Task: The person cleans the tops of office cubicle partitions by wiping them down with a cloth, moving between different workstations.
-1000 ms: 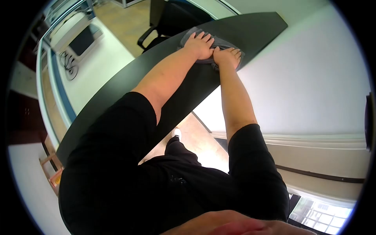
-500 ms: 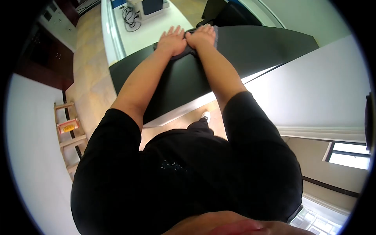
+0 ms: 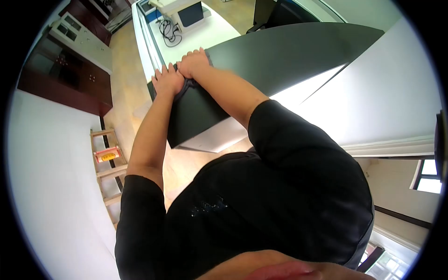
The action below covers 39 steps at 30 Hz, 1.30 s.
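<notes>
two bare forearms reach up the frame from the short sleeves of a black shirt, which fills the bottom centre and has a patch of pale specks on its front. the left hand lies palm down, left of the upper centre, with its fingers spread. the right hand lies just beside it, a little higher and further right, also palm down. both hands are open, pressing on a dark grey cloth rather than closing around it; whether any fingertip pinches it, i cannot tell. the cloth is bunched beneath them, mostly covered, with folds showing under the palms and an edge past the right hand. it rests on the dark tabletop, near its left end, and that top stretches away to the upper right. below its front edge is a pale side panel. at the left of the frame, a wooden ladder with a red and yellow box is near a white wall. beyond, at the top centre, are a white table with black cables and a black chair. a dark brown cabinet is at the upper left.
</notes>
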Each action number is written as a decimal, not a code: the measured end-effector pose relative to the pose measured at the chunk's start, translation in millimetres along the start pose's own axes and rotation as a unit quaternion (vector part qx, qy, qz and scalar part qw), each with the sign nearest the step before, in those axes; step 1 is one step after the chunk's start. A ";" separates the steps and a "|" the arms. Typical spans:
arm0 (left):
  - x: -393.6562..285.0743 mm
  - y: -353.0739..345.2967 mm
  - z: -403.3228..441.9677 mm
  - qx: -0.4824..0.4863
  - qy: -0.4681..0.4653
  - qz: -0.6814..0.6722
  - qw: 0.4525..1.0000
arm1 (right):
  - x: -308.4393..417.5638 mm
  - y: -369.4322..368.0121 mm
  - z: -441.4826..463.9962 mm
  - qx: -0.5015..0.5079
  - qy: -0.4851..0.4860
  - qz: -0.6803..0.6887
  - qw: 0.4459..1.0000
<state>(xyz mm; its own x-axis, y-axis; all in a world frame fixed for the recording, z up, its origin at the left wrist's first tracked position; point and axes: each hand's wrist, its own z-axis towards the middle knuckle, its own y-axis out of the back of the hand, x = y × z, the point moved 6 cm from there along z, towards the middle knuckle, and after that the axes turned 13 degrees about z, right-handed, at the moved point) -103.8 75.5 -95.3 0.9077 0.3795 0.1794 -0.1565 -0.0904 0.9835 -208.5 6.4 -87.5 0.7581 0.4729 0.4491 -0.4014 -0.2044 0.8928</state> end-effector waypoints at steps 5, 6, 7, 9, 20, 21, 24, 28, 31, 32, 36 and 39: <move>-62.9 14.1 13.0 0.040 0.001 -0.012 0.999 | -51.5 24.0 9.1 0.019 0.044 0.002 0.999; -84.2 19.2 17.6 0.040 -0.003 0.001 0.999 | -70.1 34.2 10.7 0.027 0.041 -0.008 0.999; -107.0 24.9 24.5 0.039 -0.005 0.006 0.999 | -90.7 43.3 11.0 0.037 0.036 -0.016 0.999; -162.7 34.6 40.3 0.052 -0.025 -0.018 0.998 | -140.1 71.1 11.8 0.030 0.023 -0.016 0.999; -524.5 87.2 141.8 0.036 -0.197 -0.078 0.977 | -471.5 225.8 13.8 -0.011 -0.092 -0.085 0.992; -554.5 84.5 153.4 0.007 -0.218 -0.072 0.973 | -500.9 234.3 12.6 -0.062 -0.102 -0.084 0.989; -602.6 99.3 151.8 -0.037 -0.234 -0.079 0.968 | -565.1 253.4 12.4 -0.096 -0.128 -0.085 0.983; -598.8 113.8 145.0 -0.095 -0.205 -0.062 0.972 | -582.3 256.7 15.9 -0.102 -0.120 -0.089 0.983; -579.0 109.1 122.5 -0.114 -0.198 -0.072 0.971 | -566.3 261.7 7.8 -0.116 -0.101 -0.117 0.981; -568.1 104.7 110.5 -0.121 -0.189 -0.062 0.973 | -560.9 259.3 5.3 -0.113 -0.116 -0.130 0.978; -514.8 89.7 52.3 -0.070 -0.189 -0.087 0.976 | -523.5 238.5 -5.6 -0.086 -0.187 -0.130 0.970; -462.1 73.5 19.3 -0.076 -0.153 -0.097 0.980 | -452.2 206.0 -0.3 -0.059 -0.189 -0.117 0.973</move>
<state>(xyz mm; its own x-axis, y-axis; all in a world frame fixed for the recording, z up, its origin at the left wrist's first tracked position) -527.2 -124.3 -106.4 0.9969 0.0791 -0.0040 -0.0042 0.1026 0.9947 -634.2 -249.4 -106.7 0.9618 0.1402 0.2350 -0.2347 -0.0193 0.9719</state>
